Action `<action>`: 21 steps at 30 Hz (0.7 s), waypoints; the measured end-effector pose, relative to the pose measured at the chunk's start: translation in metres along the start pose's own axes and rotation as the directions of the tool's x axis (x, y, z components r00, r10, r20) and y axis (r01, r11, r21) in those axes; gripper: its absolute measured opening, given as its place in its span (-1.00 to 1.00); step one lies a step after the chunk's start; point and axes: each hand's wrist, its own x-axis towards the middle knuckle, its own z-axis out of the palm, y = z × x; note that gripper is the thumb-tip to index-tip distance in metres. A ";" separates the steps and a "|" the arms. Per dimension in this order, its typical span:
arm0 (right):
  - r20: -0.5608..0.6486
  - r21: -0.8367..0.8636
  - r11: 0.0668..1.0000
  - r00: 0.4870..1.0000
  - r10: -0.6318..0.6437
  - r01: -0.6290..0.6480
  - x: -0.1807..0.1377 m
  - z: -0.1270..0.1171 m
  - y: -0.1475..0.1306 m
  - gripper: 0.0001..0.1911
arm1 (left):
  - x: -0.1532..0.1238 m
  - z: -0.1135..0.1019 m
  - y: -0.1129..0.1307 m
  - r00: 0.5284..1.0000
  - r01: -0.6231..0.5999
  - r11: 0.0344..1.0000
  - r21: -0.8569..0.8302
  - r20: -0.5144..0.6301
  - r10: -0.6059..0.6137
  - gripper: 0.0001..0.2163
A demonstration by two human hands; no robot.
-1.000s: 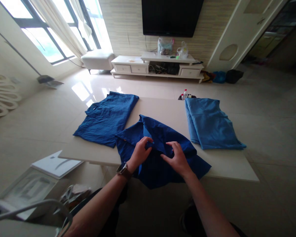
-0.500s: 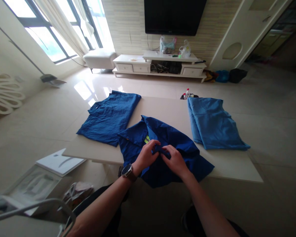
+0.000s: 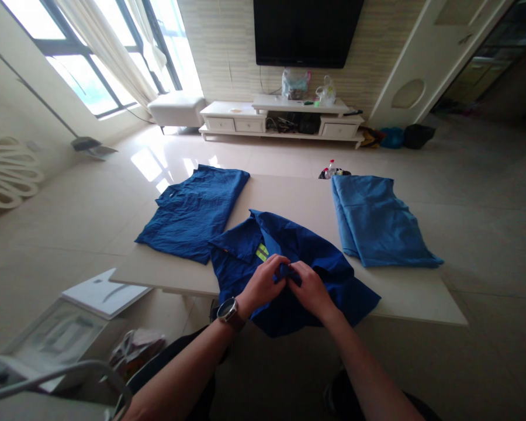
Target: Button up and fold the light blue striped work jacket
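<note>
A dark blue work shirt (image 3: 328,257) with a collar and a yellow-green reflective patch lies rumpled at the near edge of the white table (image 3: 289,190), its lower part hanging over the edge. My left hand (image 3: 267,280), with a watch on the wrist, pinches a fold of the shirt. Close beside it, my right hand (image 3: 307,286) grips the same bunched cloth; the fingertips of both hands almost meet. What detail of the shirt lies between the fingers is hidden.
A folded blue garment (image 3: 193,210) lies on the table's left, a lighter blue folded cloth (image 3: 381,222) on its right. Boxes (image 3: 70,327) and a plastic bag stand on the floor at the left. Beyond are bottles (image 3: 331,168) and a TV cabinet (image 3: 236,120).
My hands have drawn slightly closer together on the bunched cloth. The view has tilted up a little; the garments on both sides lie as before.
</note>
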 end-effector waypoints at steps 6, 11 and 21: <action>-0.002 -0.006 1.000 1.000 0.013 -0.013 -0.001 0.001 -0.002 -0.87 | -0.001 0.000 0.000 1.000 -0.014 1.000 0.003 0.000 0.014 -0.56; 0.009 -0.018 1.000 1.000 0.000 0.000 0.000 0.001 0.002 -0.87 | 0.000 0.000 0.001 1.000 0.018 0.999 0.034 0.023 -0.019 -0.57; -0.069 -0.240 0.969 0.997 0.044 -0.059 -0.066 -0.047 -0.020 -0.76 | -0.001 -0.002 -0.013 0.975 -0.018 0.979 0.202 0.219 -0.027 -0.57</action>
